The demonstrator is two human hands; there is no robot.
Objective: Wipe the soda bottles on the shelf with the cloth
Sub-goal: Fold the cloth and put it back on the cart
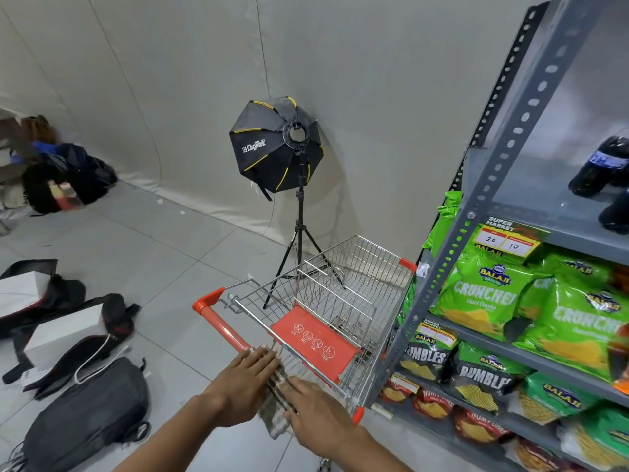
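A checked cloth hangs over the orange handle of a shopping cart. My left hand lies on the cloth's left side with fingers stretched flat. My right hand rests on its right side, fingers spread. Both hands touch the cloth; neither visibly grips it. Two dark soda bottles with a blue label stand on the grey metal shelf at the upper right, well above and to the right of my hands.
Green and black snack bags fill the lower shelves. A softbox light on a tripod stands behind the cart. Black bags and white boxes lie on the tiled floor at left. More bags sit by the far wall.
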